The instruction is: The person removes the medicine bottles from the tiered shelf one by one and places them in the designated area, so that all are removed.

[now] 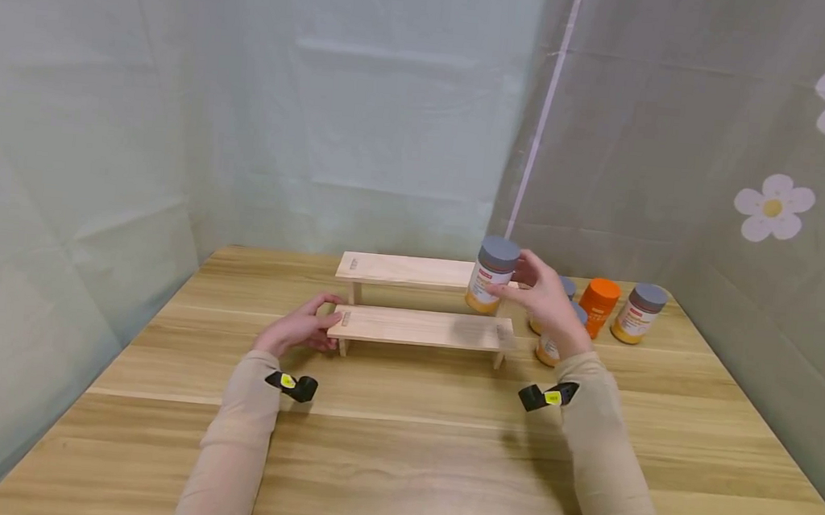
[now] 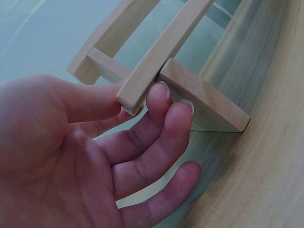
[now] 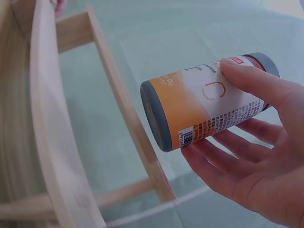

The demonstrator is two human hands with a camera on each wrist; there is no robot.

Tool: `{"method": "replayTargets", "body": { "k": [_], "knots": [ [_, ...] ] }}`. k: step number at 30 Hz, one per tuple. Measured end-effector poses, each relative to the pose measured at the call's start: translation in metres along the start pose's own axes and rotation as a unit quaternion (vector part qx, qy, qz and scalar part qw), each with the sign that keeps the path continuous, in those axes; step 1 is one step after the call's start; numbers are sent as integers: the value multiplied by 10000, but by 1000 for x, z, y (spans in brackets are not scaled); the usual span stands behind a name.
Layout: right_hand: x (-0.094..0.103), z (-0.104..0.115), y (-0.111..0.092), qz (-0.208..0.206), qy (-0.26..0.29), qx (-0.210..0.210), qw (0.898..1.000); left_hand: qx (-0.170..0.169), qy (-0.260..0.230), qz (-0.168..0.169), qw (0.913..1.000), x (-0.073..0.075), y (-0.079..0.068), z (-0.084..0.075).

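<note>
A two-tier wooden shelf rack (image 1: 421,328) stands on the table. My left hand (image 1: 301,328) grips the left end of its lower board; in the left wrist view the thumb lies on the board (image 2: 159,59) and curled fingers reach beneath it by the leg. My right hand (image 1: 546,299) holds a supplement bottle (image 1: 487,279) in the air, over the right part of the rack. The bottle has a grey lid and a white and orange label. Seen from the right wrist, the bottle (image 3: 199,102) sits between thumb and fingers, its base apart from the boards.
Right of the rack stand an orange bottle (image 1: 599,307) and a grey-lidded bottle (image 1: 638,314). Another grey-lidded bottle (image 1: 547,352) and one behind it are partly hidden by my right hand. A hanging curtain (image 1: 408,128) closes off the table's back and sides.
</note>
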State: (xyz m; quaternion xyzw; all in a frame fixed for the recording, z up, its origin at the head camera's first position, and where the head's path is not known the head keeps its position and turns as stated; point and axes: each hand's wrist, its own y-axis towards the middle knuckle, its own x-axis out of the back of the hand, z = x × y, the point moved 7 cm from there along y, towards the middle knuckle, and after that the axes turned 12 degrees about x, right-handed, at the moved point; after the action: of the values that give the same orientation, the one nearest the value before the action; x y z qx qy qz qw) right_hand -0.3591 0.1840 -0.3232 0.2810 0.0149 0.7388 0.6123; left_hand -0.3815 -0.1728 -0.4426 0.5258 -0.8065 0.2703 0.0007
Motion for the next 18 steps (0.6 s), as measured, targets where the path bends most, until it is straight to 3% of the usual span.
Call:
{"method": "replayTargets", "body": {
  "k": [18],
  "knots": [
    [69,-4,-18,-948,-294,-4,9951,6,-15,70,10000,1,-2,-1]
  ]
}}
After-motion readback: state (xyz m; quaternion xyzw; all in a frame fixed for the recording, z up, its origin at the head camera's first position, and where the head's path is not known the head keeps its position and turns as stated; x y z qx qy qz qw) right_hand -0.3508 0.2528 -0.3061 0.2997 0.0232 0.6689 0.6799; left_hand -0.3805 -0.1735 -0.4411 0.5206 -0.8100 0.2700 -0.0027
